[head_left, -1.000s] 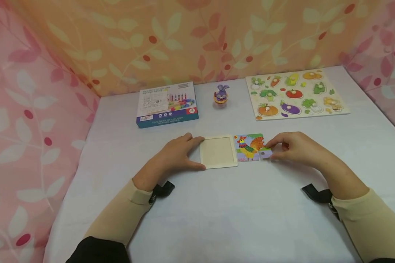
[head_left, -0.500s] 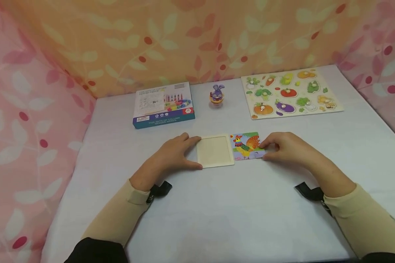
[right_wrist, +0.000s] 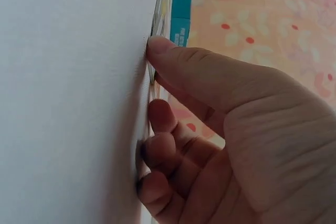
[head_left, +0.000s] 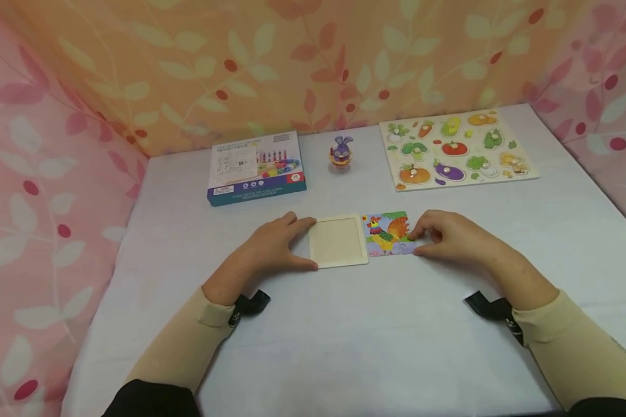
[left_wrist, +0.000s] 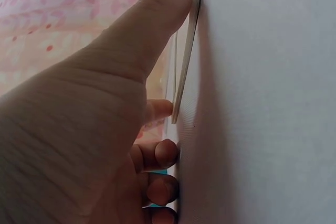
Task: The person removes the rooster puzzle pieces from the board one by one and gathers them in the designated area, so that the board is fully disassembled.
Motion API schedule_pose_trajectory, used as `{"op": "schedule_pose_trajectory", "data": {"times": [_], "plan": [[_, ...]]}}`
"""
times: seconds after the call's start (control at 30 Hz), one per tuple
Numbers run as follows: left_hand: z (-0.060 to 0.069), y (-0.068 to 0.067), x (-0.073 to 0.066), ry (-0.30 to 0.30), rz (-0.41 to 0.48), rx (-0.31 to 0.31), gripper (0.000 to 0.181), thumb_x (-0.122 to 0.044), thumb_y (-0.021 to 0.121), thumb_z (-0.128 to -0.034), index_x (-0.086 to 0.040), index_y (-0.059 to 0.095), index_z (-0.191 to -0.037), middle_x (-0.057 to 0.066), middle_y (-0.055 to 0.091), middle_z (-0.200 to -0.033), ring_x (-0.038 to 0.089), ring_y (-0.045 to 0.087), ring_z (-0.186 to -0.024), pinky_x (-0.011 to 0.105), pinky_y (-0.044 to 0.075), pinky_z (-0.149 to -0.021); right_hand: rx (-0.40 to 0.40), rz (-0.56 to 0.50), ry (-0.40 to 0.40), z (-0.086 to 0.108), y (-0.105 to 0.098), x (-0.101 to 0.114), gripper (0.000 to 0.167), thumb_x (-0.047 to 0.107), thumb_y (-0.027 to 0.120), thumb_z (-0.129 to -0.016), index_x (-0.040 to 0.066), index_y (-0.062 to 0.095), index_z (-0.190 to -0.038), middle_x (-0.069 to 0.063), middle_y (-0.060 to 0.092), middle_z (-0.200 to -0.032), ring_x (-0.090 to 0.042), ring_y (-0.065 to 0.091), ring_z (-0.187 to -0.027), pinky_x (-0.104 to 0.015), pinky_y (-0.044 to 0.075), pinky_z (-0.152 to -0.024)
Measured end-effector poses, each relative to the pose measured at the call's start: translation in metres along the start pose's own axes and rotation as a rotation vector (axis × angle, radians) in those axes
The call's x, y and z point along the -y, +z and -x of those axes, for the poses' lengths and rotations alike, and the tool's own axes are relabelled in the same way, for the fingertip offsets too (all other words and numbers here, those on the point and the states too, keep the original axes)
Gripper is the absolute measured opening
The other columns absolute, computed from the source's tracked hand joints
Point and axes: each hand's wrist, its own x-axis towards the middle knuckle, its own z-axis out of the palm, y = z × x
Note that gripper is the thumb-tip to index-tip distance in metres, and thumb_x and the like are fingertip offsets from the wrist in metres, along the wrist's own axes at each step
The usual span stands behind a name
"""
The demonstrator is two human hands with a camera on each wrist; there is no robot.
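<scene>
A pale wooden puzzle tray (head_left: 339, 241) with a bare recess lies at the middle of the table. My left hand (head_left: 269, 249) holds it by its left side, index finger at the far corner and thumb (left_wrist: 163, 11) at the near corner. Beside the tray's right edge lies a rooster jigsaw picture (head_left: 383, 231). At its lower right corner, my right hand (head_left: 461, 236) pinches a puzzle piece (head_left: 408, 246) between thumb and index finger; the fingers partly cover it. In the right wrist view, the thumb (right_wrist: 163, 45) rests low at the piece's edge, with the other fingers curled beneath.
Behind the tray stand a beaded-toy box (head_left: 257, 168) on the left and a small purple rabbit figure (head_left: 341, 153). A vegetable knob puzzle board (head_left: 454, 149) lies at the back right. Patterned cloth walls (head_left: 240, 69) enclose the white-covered table.
My right hand has moved left, bringing the corner piece from a slightly offset position into line with the rooster picture. My left hand stays on the tray. The head view has shifted slightly.
</scene>
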Motion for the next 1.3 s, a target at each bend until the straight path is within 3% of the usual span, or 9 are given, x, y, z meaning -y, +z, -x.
{"op": "schedule_pose_trajectory", "data": {"times": [0.23,0.63,1.0,1.3], "plan": [[-0.003,-0.003,-0.005,0.002,-0.011,0.008,0.104,-0.079,0.074,-0.0724,-0.029,0.041,-0.158,-0.004,0.050,-0.114,0.017,0.052,-0.095,0.035,0.047,-0.081,-0.032,0.016,-0.098,0.002,-0.001,-0.011,0.017,0.020,0.090,-0.081,0.024,0.077,-0.091,0.010,0.062,-0.096,-0.012,0.050,-0.074,-0.026,0.041,-0.067],[-0.008,-0.001,-0.005,-0.010,-0.006,0.037,0.106,-0.081,0.074,-0.0709,-0.032,0.040,-0.158,-0.004,0.051,-0.115,0.016,0.052,-0.096,0.034,0.046,-0.081,-0.025,0.002,-0.067,0.006,0.001,-0.012,0.016,0.023,0.089,-0.083,0.023,0.077,-0.093,0.008,0.060,-0.093,-0.011,0.049,-0.072,-0.027,0.040,-0.064],[-0.004,0.001,-0.001,-0.017,0.009,0.034,0.105,-0.081,0.074,-0.0707,-0.033,0.040,-0.158,-0.004,0.051,-0.113,0.017,0.051,-0.096,0.035,0.046,-0.080,-0.017,-0.031,-0.073,0.003,0.005,-0.011,0.017,0.023,0.088,-0.083,0.024,0.077,-0.095,0.007,0.060,-0.092,-0.013,0.049,-0.070,-0.027,0.039,-0.063],[-0.001,0.000,0.000,-0.018,0.000,0.022,0.105,-0.081,0.073,-0.0713,-0.033,0.040,-0.158,-0.004,0.051,-0.113,0.017,0.051,-0.096,0.035,0.046,-0.080,-0.011,0.082,-0.087,0.001,0.005,-0.004,0.029,0.025,0.088,-0.084,0.024,0.080,-0.112,0.011,0.063,-0.100,-0.011,0.051,-0.077,-0.027,0.042,-0.066]]}}
